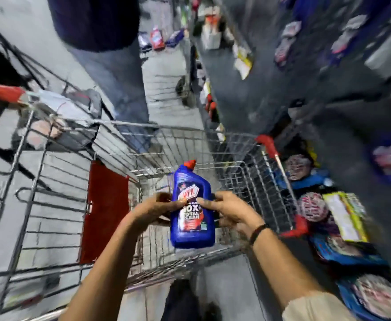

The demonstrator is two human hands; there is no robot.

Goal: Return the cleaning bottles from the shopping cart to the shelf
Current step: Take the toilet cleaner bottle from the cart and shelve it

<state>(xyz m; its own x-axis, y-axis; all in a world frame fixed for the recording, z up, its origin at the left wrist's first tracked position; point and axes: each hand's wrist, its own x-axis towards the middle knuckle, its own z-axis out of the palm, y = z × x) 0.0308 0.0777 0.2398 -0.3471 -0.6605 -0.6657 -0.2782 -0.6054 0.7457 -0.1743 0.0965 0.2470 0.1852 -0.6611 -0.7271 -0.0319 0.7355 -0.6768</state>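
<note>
Setting: a shop aisle with a grey floor (171, 93) is running away from the camera, much of it smeared by motion blur.
Bottle: a blue cleaning bottle (192, 209) with a red cap is being held upright, tilting slightly, above the wire shopping cart (190, 144).
Hands: the left hand (153, 209) is gripping the bottle's left side and the right hand (231, 210) its right side, both closed on it at label height; a dark band is sitting on the right wrist.
Cart: its basket is lying open beneath the bottle, red corner guards showing on the rim; a second cart (35, 181) is standing just to the left.
Shelf: shelving (342, 205) with blue packaged goods is lining the right side, close beside the cart.
Hard to read: the label text is only partly legible; shelf items are blurring into shapes.
Cut off: a person's legs (111, 72) are standing beyond the cart, upper body out of frame.
</note>
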